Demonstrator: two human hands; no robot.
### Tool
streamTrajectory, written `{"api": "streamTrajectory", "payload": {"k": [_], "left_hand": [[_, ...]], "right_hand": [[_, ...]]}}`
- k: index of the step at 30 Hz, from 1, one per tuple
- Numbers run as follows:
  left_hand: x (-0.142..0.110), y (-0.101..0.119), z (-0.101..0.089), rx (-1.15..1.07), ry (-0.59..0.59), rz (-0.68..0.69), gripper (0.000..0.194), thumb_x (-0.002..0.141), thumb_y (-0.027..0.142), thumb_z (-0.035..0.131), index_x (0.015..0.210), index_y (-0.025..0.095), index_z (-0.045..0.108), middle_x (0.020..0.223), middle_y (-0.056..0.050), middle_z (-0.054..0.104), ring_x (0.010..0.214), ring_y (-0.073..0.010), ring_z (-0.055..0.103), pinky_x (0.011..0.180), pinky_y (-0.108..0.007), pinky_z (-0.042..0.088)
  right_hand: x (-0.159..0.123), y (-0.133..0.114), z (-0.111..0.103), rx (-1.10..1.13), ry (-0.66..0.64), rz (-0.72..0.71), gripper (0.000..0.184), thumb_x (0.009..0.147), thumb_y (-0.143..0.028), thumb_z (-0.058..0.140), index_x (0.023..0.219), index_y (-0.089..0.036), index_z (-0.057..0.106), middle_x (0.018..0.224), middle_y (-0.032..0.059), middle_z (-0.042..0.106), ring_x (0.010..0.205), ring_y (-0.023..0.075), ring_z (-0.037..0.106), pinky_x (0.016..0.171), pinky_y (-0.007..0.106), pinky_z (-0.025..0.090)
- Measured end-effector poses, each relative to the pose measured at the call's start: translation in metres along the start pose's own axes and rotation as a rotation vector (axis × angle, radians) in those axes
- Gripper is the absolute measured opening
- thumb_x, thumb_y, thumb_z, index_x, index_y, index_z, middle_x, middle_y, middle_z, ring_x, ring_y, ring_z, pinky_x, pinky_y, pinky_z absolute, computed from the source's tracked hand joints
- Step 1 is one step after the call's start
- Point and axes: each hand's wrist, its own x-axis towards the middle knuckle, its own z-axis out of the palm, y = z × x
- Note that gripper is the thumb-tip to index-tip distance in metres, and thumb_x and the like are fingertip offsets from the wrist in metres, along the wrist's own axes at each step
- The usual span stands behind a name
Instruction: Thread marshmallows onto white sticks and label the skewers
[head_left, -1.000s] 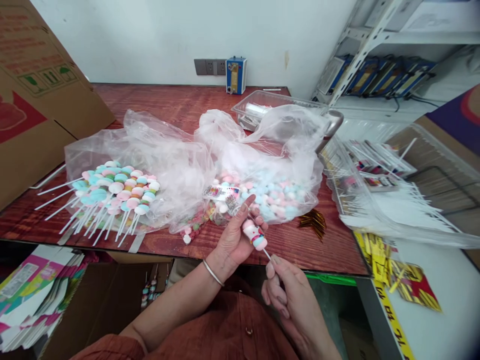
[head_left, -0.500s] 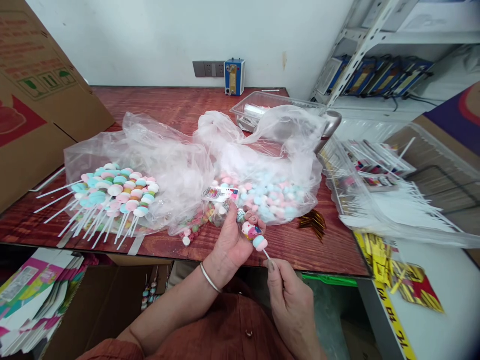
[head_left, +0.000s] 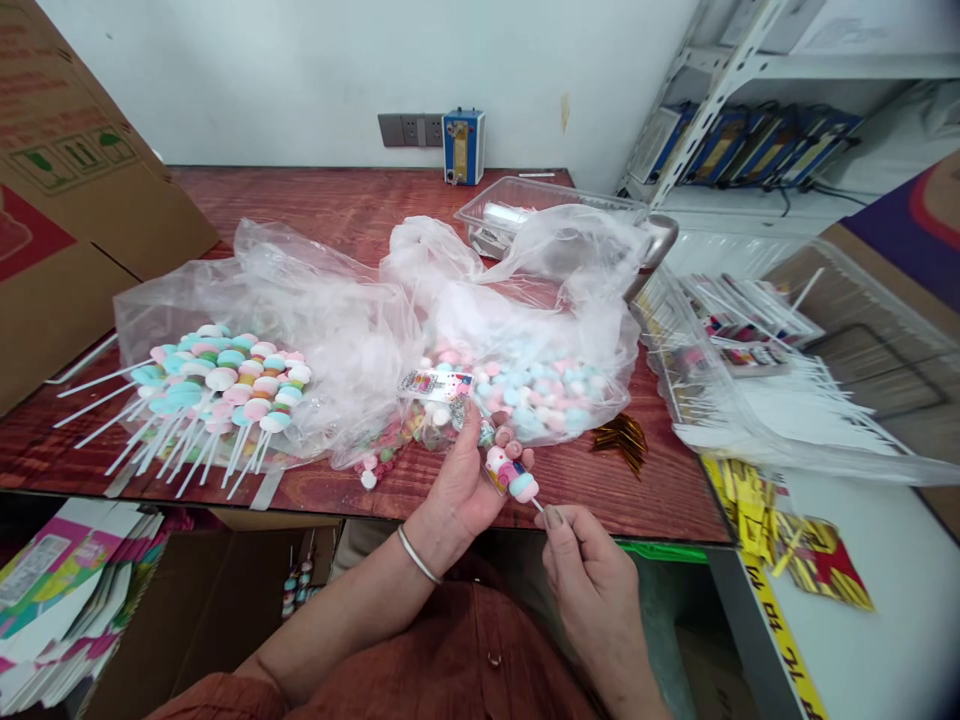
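My left hand is closed round the candy end of a marshmallow skewer, pink, white and blue pieces stacked on a thin white stick. My right hand pinches the lower end of that stick just below the candy. Both hands sit at the front edge of the red wooden table. Right behind them lies a clear bag of loose pastel marshmallows. A pile of finished skewers rests on clear plastic to the left.
A cardboard box stands at the far left. A clear tray sits at the back, a blue device by the wall sockets. Clear trays of white sticks lie right, yellow-red wrappers below. Printed cartons are stacked under the table.
My left thumb has folded down over the candy, and the skewer has shifted slightly. My right hand has slid up to pinch the stick close under the candy.
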Motion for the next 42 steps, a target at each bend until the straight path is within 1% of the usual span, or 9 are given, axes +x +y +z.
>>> {"api": "streamTrajectory", "payload": {"k": [3, 9, 13, 21, 23, 28, 32, 37, 42], "left_hand": [[-0.001, -0.008, 0.001, 0.002, 0.007, 0.047, 0.038, 0.088, 0.052, 0.059, 0.089, 0.014, 0.059, 0.062, 0.005, 0.047, 0.051, -0.0078, 0.047, 0.061, -0.026, 0.054], [-0.002, -0.022, 0.001, 0.051, 0.021, 0.049, 0.033, 0.087, 0.047, 0.063, 0.084, 0.015, 0.057, 0.062, 0.004, 0.047, 0.053, -0.0084, 0.047, 0.063, -0.026, 0.054], [0.002, -0.016, -0.004, 0.04, 0.003, 0.045, 0.033, 0.087, 0.047, 0.064, 0.091, 0.014, 0.059, 0.065, 0.004, 0.05, 0.056, -0.0087, 0.051, 0.067, -0.026, 0.054], [0.005, -0.013, -0.009, 0.044, -0.118, 0.079, 0.026, 0.09, 0.041, 0.063, 0.093, 0.015, 0.061, 0.071, 0.002, 0.056, 0.062, -0.0094, 0.057, 0.076, -0.029, 0.055], [0.004, -0.014, -0.008, 0.058, -0.14, 0.077, 0.023, 0.089, 0.037, 0.064, 0.092, 0.015, 0.061, 0.071, 0.002, 0.057, 0.062, -0.0092, 0.057, 0.077, -0.029, 0.055], [0.006, -0.011, -0.007, 0.088, -0.098, 0.119, 0.021, 0.087, 0.033, 0.068, 0.094, 0.014, 0.06, 0.07, 0.003, 0.056, 0.061, -0.0087, 0.057, 0.076, -0.03, 0.055], [0.007, -0.007, -0.005, 0.072, -0.068, 0.126, 0.021, 0.086, 0.033, 0.07, 0.091, 0.015, 0.059, 0.071, 0.003, 0.056, 0.061, -0.0077, 0.057, 0.077, -0.028, 0.055], [0.0, -0.022, 0.001, 0.128, -0.06, 0.133, 0.027, 0.08, 0.034, 0.076, 0.085, 0.015, 0.058, 0.065, 0.005, 0.055, 0.055, -0.0063, 0.052, 0.071, -0.025, 0.053], [-0.003, -0.035, -0.003, 0.195, -0.07, 0.084, 0.034, 0.074, 0.039, 0.081, 0.082, 0.017, 0.055, 0.064, 0.005, 0.055, 0.059, -0.0086, 0.055, 0.07, -0.025, 0.051]], "right_hand": [[0.0, -0.004, 0.008, 0.117, -0.047, 0.092, 0.036, 0.099, -0.047, 0.042, 0.083, -0.02, 0.06, 0.05, -0.0068, 0.045, 0.043, 0.0104, 0.039, 0.043, 0.021, 0.031], [0.01, -0.003, 0.019, -0.26, 0.146, -0.146, 0.032, 0.099, -0.042, 0.041, 0.09, -0.021, 0.063, 0.076, 0.0033, 0.071, 0.062, 0.0172, 0.063, 0.057, 0.025, 0.04], [0.009, 0.0, 0.015, -0.221, 0.043, -0.123, 0.028, 0.099, -0.042, 0.044, 0.095, -0.021, 0.063, 0.08, 0.0029, 0.07, 0.067, 0.0172, 0.064, 0.062, 0.025, 0.042], [0.007, 0.0, 0.013, 0.69, -0.25, 0.383, 0.035, 0.094, -0.052, 0.048, 0.09, -0.02, 0.059, 0.05, -0.0118, 0.031, 0.036, 0.006, 0.018, 0.037, 0.021, 0.027], [0.008, -0.001, 0.014, 0.74, -0.301, 0.393, 0.034, 0.096, -0.051, 0.047, 0.09, -0.02, 0.059, 0.048, -0.0132, 0.027, 0.035, 0.0057, 0.014, 0.036, 0.021, 0.026], [0.004, 0.002, 0.013, -0.005, -0.025, -0.165, 0.026, 0.099, -0.033, 0.047, 0.085, -0.019, 0.063, 0.058, -0.0029, 0.054, 0.049, 0.0107, 0.047, 0.05, 0.023, 0.034], [0.003, 0.002, 0.015, -0.469, 0.206, -0.602, 0.022, 0.099, -0.018, 0.047, 0.084, -0.018, 0.064, 0.064, 0.0011, 0.064, 0.054, 0.0132, 0.053, 0.06, 0.027, 0.035], [0.013, -0.001, 0.019, -0.656, 0.293, -0.655, 0.028, 0.1, -0.018, 0.046, 0.077, -0.018, 0.062, 0.057, 0.0008, 0.06, 0.05, 0.0152, 0.051, 0.058, 0.03, 0.032], [0.022, 0.0, 0.016, -0.615, 0.234, -0.402, 0.032, 0.102, -0.03, 0.041, 0.079, -0.019, 0.061, 0.067, 0.0045, 0.069, 0.055, 0.0171, 0.06, 0.056, 0.027, 0.034]]}}
